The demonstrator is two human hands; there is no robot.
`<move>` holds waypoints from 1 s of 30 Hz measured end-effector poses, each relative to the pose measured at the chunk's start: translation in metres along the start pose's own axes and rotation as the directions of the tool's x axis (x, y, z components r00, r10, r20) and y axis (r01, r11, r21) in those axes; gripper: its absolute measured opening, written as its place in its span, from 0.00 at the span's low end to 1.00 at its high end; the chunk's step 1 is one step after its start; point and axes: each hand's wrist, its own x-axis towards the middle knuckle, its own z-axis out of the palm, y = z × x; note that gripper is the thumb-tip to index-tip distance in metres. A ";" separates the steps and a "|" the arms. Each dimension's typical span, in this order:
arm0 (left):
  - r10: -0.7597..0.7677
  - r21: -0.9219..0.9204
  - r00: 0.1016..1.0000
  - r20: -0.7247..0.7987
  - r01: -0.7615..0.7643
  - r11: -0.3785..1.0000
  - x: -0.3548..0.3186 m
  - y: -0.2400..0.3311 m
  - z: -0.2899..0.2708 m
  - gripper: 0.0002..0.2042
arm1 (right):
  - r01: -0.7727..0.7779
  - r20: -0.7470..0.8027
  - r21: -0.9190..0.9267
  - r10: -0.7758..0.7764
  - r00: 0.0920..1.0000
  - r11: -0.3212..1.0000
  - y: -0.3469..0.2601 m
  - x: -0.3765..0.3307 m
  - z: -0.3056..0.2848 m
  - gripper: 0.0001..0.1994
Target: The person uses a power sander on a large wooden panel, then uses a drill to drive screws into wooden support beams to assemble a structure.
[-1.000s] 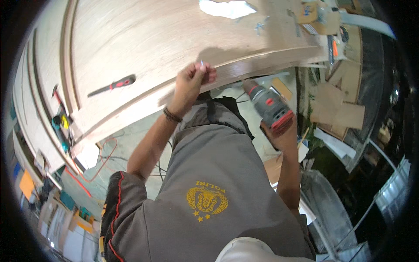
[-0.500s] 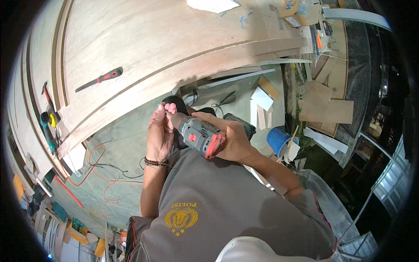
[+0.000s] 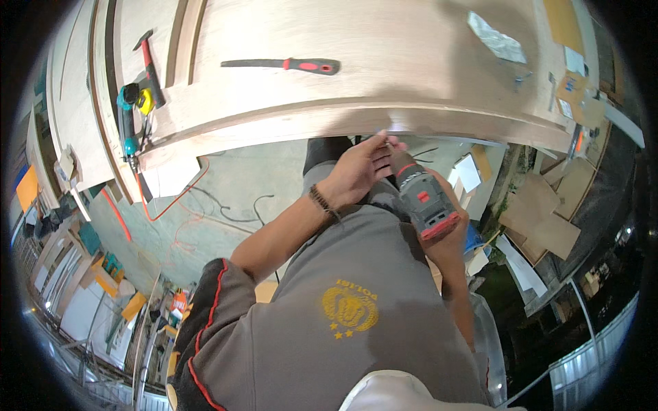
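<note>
A grey-and-black power drill (image 3: 423, 195) is in front of the person's waist, just off the near edge of the pale wooden surface (image 3: 384, 41), its nose tilted toward that edge. Its casing is mostly dark grey, with ribbed black-and-grey parts. A small red square sits midway along the top, a narrow red ring circles the front behind the chuck (image 3: 399, 159), and a broad red band crosses the rear end. The chuck is dull brownish grey and slightly blurred; what sits at its tip is too small to tell.

The right hand (image 3: 449, 236) is wrapped around the drill from its right side, a firm grip partly hidden under the body. The left hand (image 3: 360, 166) is curled at the nose, thumb and fingers right beside the chuck; whether its grip is closed on anything, I cannot tell. A hammer (image 3: 152, 74) with a red-and-black handle lies on the surface, farther left.
</note>
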 end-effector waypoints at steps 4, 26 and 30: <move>-0.046 -0.044 0.999 -0.023 0.045 0.998 0.009 0.021 -0.013 0.16 | -0.080 -0.006 -0.097 0.080 0.997 0.992 -0.032 0.017 0.015 0.40; -0.157 -0.228 0.987 -0.035 0.145 0.963 0.006 0.065 -0.031 0.17 | -0.234 0.065 -0.289 0.263 0.963 0.928 -0.092 0.058 0.037 0.42; -0.198 -0.316 0.976 -0.090 0.161 0.935 0.008 0.068 -0.031 0.17 | -0.245 0.076 -0.321 0.283 0.956 0.915 -0.101 0.063 0.039 0.42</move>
